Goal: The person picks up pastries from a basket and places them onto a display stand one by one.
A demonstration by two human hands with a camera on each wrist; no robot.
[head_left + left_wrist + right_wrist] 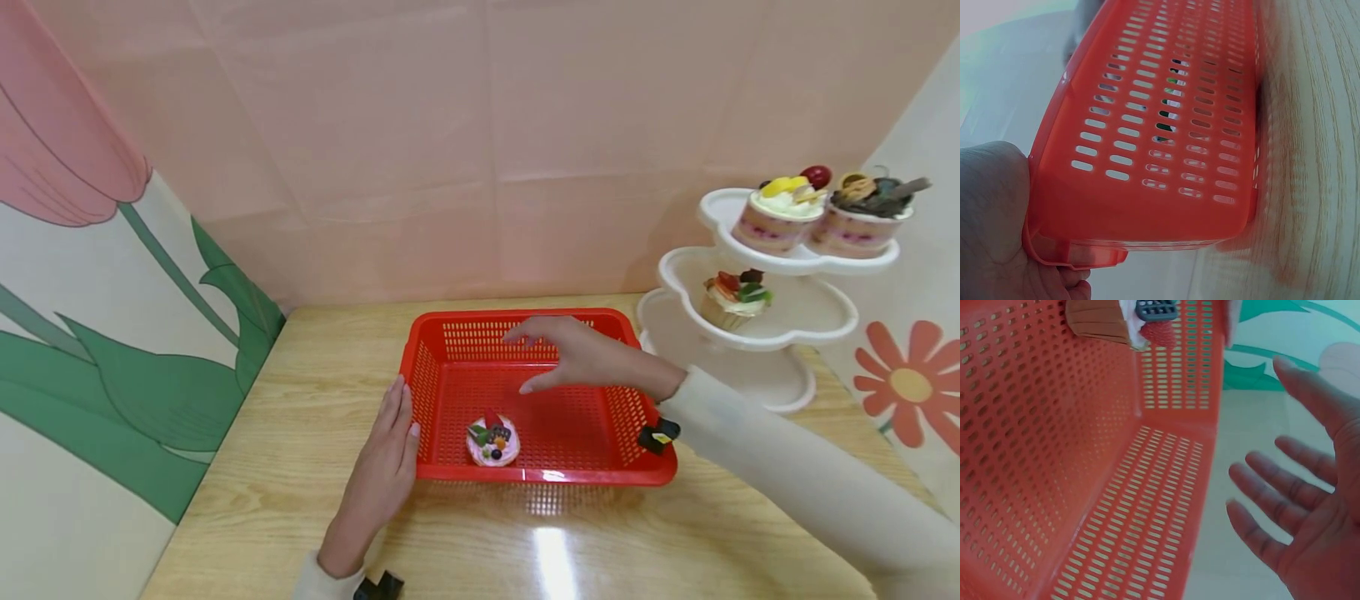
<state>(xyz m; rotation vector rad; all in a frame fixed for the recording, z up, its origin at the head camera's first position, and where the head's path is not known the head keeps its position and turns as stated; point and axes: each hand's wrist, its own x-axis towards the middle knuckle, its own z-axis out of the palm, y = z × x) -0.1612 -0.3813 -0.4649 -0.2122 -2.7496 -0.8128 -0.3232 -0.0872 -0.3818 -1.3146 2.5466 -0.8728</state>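
Note:
A red plastic basket (540, 477) with slotted walls sits on the wooden table. My left hand (380, 467) holds its left rim, with the thumb at the rim and the fingers along the outside. The left wrist view shows the rim between the thumb base and the curled fingertips (1079, 286). My right hand (573, 350) hovers over the basket with nothing in it, its fingers spread and thumb apart. One cupcake (492, 442) with pink cream, berries and a leaf lies in the basket's near left corner. In the right wrist view, this cupcake's (1100, 322) brown wrapper shows.
To the right stands a white three-tier stand (798, 337). Its top tier bears a dessert cup with fruit (780, 217) and another with dark toppings (862, 221); a cupcake (733, 304) is on the middle tier. A pink wall hanging (487, 167) is behind the table.

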